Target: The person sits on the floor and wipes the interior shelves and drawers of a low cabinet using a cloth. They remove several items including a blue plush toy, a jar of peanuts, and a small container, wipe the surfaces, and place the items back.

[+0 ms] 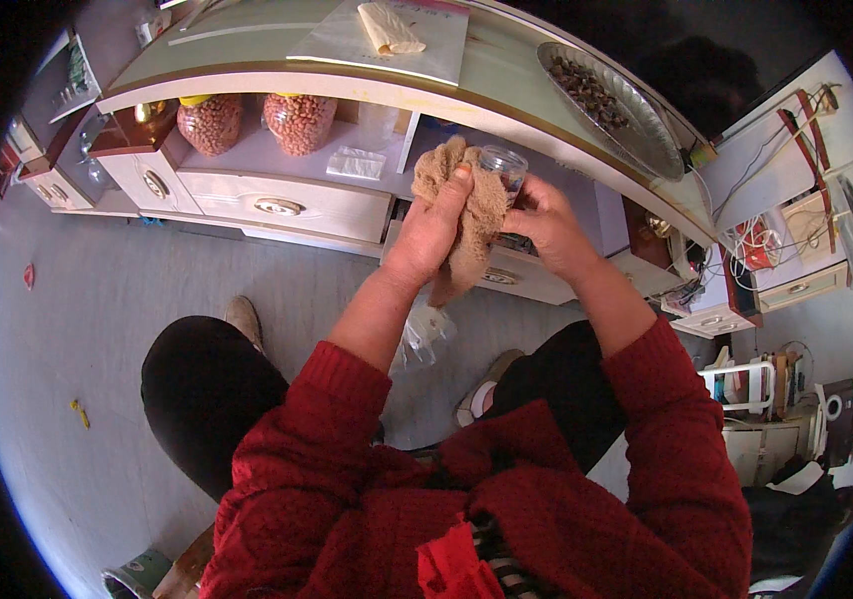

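My left hand (434, 228) grips a tan cloth (475, 224), bunched up at the top with one end hanging down. Beside it, my right hand (550, 224) holds a small clear plastic container (504, 163) by its side. The cloth touches the container's left side, and my fingers hide its lower part. Both hands are in front of the lower shelf of a white cabinet, just below its glass top. Under them, a drawer (498, 277) appears pulled out, its contents mostly covered by the hands and cloth.
Two jars of peanuts (209, 123) (299, 122) and a folded plastic bag (356, 163) sit on the shelf. Above, a metal tray (610, 108) holds dark dried pieces, left of which a folded paper (389, 30) lies on a booklet (441, 60). A clear bag (425, 333) is between my feet.
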A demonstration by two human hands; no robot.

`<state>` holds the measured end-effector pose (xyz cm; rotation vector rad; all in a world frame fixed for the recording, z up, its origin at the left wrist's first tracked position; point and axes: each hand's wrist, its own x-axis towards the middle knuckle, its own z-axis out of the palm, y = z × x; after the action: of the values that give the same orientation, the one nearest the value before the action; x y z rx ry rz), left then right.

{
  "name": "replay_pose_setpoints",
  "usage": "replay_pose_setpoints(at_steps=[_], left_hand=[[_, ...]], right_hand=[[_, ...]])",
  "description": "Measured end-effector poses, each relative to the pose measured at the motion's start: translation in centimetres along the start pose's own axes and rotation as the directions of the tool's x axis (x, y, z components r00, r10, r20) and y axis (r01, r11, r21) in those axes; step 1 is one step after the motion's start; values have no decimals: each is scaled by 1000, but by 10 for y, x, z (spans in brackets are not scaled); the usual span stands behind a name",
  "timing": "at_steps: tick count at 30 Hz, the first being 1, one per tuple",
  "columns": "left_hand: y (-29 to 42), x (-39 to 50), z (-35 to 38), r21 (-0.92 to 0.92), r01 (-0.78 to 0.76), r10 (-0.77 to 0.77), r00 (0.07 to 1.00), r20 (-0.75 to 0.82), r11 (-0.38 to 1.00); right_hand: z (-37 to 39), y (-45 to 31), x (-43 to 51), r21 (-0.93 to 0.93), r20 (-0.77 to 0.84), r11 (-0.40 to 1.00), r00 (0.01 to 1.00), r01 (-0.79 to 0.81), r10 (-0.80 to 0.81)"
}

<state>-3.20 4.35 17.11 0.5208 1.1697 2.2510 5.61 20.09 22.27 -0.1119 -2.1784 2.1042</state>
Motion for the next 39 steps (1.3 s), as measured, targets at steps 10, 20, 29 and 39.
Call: replay_pose_setpoints(at_steps=[10,20,29,39], left_hand=[[-80,15,-57,732,109,-25,992,-125,673],[-73,20,-53,751,66,35,992,-119,657],[-97,48,-60,829,136,-73,991,-115,543],[-106,57,-63,875,119,-18,992,-125,470]], right_hand=[[-31,56,20,-298,-183,937,975,-181,130],[-138,163,136,-502,-565,829,819,-245,-101],[-188,211,262,-443,-623,871,772,-214,-127],[-247,218,291,-435,-669,853,737,-288,-93]])
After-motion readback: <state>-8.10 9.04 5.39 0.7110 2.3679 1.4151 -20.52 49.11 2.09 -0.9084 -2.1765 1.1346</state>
